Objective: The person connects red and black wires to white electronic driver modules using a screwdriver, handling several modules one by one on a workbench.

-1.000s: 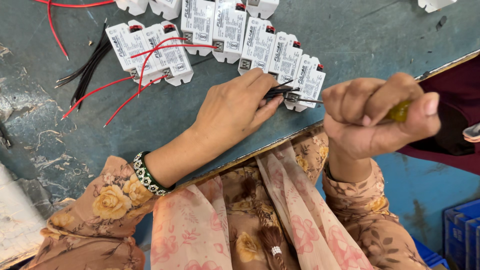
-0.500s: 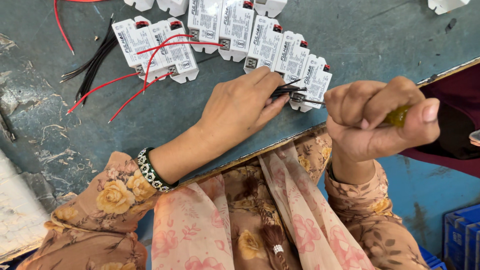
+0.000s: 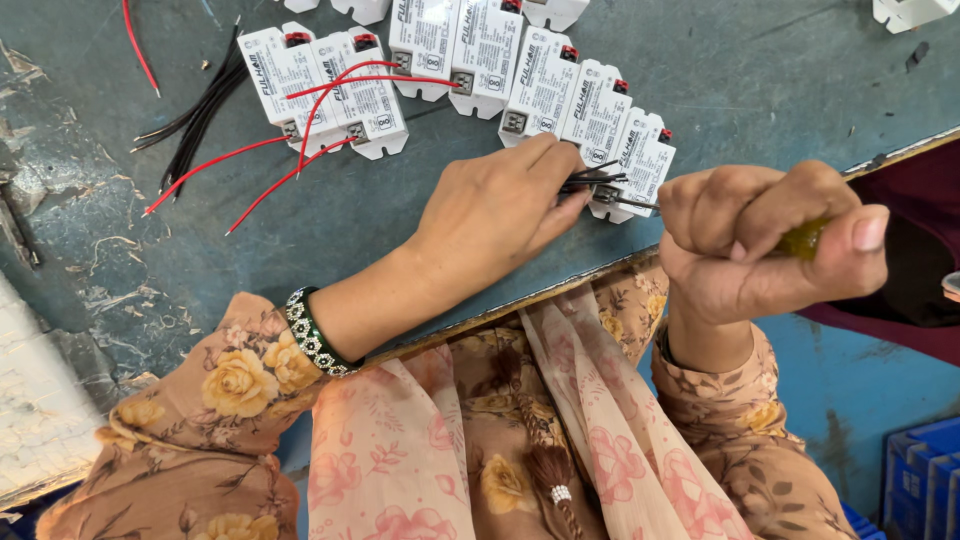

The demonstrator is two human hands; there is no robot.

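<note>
In the head view, the left hand (image 3: 500, 215) lies palm down on the grey-blue table (image 3: 780, 90), its fingers drawn together and pinching a small bunch of black wires (image 3: 590, 182) at the end of a white box (image 3: 640, 165). That box is the last in a curved row of white boxes (image 3: 500, 60) that runs along the table from upper left to the right, each with a small red or black clip at its top edge. The right hand (image 3: 760, 245) is closed in a fist around a screwdriver (image 3: 805, 238); only a bit of its yellow-green handle shows between thumb and fingers, and its thin metal shaft reaches left to the same box, just beside the pinched wires. The tip is hidden behind the left fingers.

Red wires (image 3: 300, 130) loop from the two boxes at the left end of the row and trail down across the table. A loose bundle of black wires (image 3: 200, 115) lies further left, well apart from the hands. A beaded bangle (image 3: 315, 335) circles the left wrist, above a floral sleeve (image 3: 230, 400). The table's front edge passes under both forearms. A blue crate (image 3: 925, 475) sits at the lower right, below table level.
</note>
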